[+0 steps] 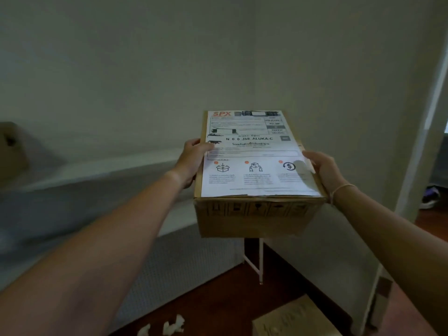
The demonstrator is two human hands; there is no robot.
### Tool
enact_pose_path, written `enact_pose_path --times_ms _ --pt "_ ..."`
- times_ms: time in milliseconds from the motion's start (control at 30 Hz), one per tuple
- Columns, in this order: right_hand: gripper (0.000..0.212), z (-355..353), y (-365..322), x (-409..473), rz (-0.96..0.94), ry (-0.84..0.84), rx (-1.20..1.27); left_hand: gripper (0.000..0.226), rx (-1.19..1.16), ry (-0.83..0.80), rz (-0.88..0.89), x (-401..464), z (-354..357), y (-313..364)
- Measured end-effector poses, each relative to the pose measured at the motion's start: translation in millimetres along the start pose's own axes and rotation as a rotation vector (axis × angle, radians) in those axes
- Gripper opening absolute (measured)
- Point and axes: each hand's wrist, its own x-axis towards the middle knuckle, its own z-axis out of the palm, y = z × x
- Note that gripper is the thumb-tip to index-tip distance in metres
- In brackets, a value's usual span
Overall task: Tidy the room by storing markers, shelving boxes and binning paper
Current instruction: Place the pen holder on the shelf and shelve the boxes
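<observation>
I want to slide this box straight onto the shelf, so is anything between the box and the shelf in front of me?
Nothing visible. Both hands hold the box above the white shelf, whose top looks bare ahead; another box sits far left.

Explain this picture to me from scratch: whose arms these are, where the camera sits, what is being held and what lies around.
There is no machine here. The one picture comes from a wide-angle camera worn on a person's head, looking forward and down, so the two bare arms reaching in from the bottom are the wearer's own.

The left hand and right hand grip opposite sides of a cardboard box, held up in the air. A white shipping label covers its top.

Behind and below the box runs a pale shelf along the wall. Another box sits at its far left, blurred.

On the dark floor lie crumpled paper scraps and a third box at the bottom edge. A shoe shows at far right.

No markers are visible.
</observation>
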Motion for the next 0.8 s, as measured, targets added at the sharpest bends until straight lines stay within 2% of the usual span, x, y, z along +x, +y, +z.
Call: enact_pose_path --times_ms 133,233,333,433,533,667,800 --pt "0.045 66 -30 5 -0.105 -0.080 0.083 0.038 0.014 0.055 0.103 -18 -57 54" --pt "0.034 119 -38 15 -0.100 -0.199 0.133 0.035 0.018 0.103 0.123 -32 -105 85" --pt "0.035 167 -39 28 -0.073 -0.314 0.140 0.033 0.019 0.157 0.119 -43 -148 102" --pt "0.035 210 -34 43 -0.054 -0.354 0.147 0.027 0.018 0.212 0.103 -49 -184 106" --pt "0.029 252 -27 55 -0.043 -0.414 0.180 0.033 0.040 0.281 0.082 -54 -221 104" --pt "0.072 310 -10 65 -0.022 -0.544 0.195 0.036 0.073 0.371 -0.020 -58 -267 95" --pt "0.076 353 7 73 0.000 -0.579 0.194 0.019 0.144 0.435 -0.062 -56 -303 87"
